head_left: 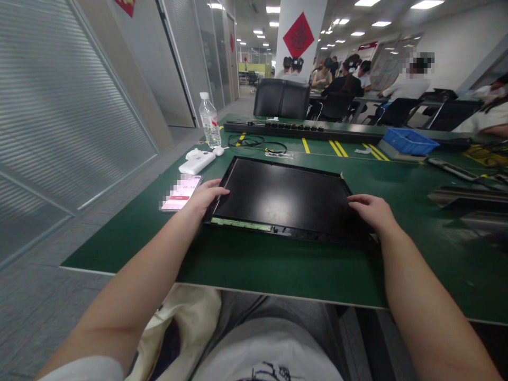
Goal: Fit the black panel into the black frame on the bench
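A phone with a pink screen lies on the left of the green table. Just behind it is a white gadget, and farther back stands a clear water bottle. The left hand is next to the phone and holds the left edge of a flat black screen, with the thumb on top. The screen lies flat in the middle of the table, right in front of the person. A thin green strip runs along its near edge. The right hand rests on the screen's right edge, with its fingers loose and mostly straight. Far back on the right sits a blue bin.
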Demonstrator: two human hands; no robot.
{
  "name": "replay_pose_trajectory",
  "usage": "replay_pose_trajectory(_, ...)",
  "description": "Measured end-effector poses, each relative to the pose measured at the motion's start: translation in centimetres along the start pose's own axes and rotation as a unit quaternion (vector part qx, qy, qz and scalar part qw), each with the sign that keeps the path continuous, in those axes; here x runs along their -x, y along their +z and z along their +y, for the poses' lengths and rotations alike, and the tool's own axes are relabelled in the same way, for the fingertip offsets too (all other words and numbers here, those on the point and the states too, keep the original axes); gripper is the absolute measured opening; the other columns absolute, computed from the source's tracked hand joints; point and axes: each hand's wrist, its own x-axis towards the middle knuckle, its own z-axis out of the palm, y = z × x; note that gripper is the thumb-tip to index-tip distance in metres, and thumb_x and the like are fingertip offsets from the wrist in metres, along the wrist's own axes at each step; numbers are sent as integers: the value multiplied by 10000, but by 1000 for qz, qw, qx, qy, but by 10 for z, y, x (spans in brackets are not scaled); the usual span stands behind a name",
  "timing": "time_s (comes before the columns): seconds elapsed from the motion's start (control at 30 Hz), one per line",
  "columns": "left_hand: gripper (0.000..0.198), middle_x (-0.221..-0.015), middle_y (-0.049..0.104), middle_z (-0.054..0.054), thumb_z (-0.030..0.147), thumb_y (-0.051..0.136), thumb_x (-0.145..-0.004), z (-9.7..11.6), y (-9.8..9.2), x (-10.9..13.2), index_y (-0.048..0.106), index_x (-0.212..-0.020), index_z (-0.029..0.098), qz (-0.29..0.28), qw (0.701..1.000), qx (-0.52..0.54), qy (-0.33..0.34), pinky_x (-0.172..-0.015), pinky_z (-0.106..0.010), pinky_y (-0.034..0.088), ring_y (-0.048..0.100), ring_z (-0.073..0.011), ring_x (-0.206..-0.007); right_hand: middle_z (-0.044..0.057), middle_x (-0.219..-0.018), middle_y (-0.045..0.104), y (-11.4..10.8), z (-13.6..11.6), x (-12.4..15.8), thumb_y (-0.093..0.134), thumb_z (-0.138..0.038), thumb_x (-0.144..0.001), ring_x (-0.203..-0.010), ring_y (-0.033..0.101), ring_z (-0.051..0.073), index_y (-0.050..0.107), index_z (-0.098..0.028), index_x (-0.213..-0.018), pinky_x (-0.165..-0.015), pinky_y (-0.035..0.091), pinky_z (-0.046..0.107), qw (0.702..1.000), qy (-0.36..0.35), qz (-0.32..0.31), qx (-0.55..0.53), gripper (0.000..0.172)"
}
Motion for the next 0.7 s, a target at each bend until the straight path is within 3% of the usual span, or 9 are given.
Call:
replay_pose_trajectory(0.43, 705, -745, 762, -62, -15, 755, -628, 0, 1, 2, 671, -1311, 139, 9, 1000, -22, 20, -539, -296, 591, 688, -200, -518, 53, -820, 756, 2, 3, -2, 725, -310, -728, -810, 682, 246, 831, -246, -926, -866, 540, 411, 1000, 2, 1, -4, 234)
replay_pose_trajectory(0.53, 685, -759, 767, -63, -15, 758, -629, 1, 2, 3, 684, -1290, 150, 14, 1000, -19, 12, -538, -301, 590, 690, -204, -524, 65, -932, 771, 6, 9, -6, 732, -312, -728, -904, 701, 259, 817, -247, -974, -922, 538, 415, 1000, 2, 3, -18, 268)
replay_pose_trajectory(0.63, 677, -765, 767, -63, -21, 749, -634, 2, 2, 4, 686, -1286, 151, 13, 1000, -16, 6, -538, -303, 590, 689, -204, -526, 108, -1119, 758, 10, 16, -14, 738, -330, -733, -1010, 709, 277, 774, -214, -1129, -954, 540, 420, 998, 17, 13, -52, 414)
replay_pose_trajectory(0.7, 685, -772, 768, -64, -21, 756, -627, 2, 3, 4, 689, -1285, 155, 19, 1000, -15, 4, -542, -305, 591, 691, -206, -533, 140, -1085, 752, 10, 20, -19, 763, -370, -718, -1028, 707, 323, 776, -199, -1100, -962, 539, 471, 998, 44, 35, -10, 419)
